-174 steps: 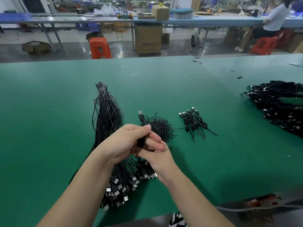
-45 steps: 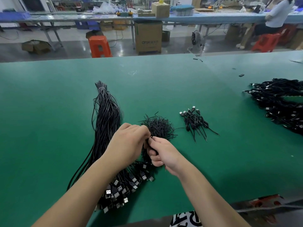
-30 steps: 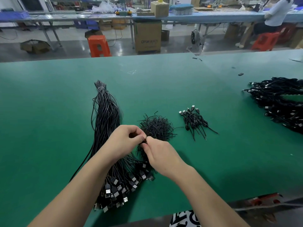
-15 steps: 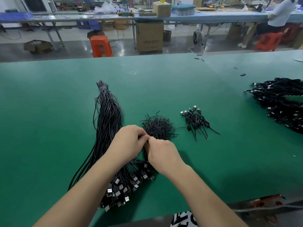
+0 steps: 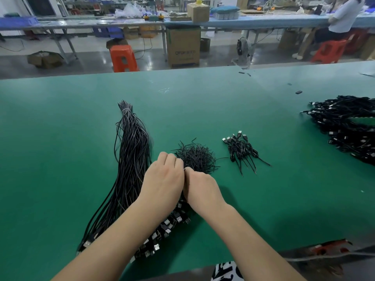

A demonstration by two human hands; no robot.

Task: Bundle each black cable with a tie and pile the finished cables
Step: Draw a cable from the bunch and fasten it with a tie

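- Head view, green worktable (image 5: 60, 138): both hands meet at the near middle, knuckles up, fingertips pressed together over the near end of the loose cable stock.
- Left hand (image 5: 163, 184): fingers curled tight; a speck of black shows at the pinch where it meets the other hand. What it grips is mostly hidden, by my reckoning a folded black cable.
- Right hand (image 5: 200, 188): fingers curled inward against the left, apparently pinching the same small item, likely the tie; the tie itself cannot be made out.
- Unbundled cables (image 5: 132, 159): a long sheaf lying left of the hands, far end banded, USB plugs (image 5: 162, 230) fanned out under the forearms.
- Heap of loose ties (image 5: 195, 159): just beyond the fingertips, touching neither hand as far as I can tell.
- Finished cables (image 5: 241, 151): a small pile to the right of the ties, well apart from the hands.
- Larger cable mass (image 5: 345, 128): far right edge.
- Step in hand, judged: twisting a tie shut round one coiled cable. Next calls for a firm final twist, then a carry right to the small pile.
- Against half a second ago: hands sit in the same spot, closed a little tighter together; piles unmoved.
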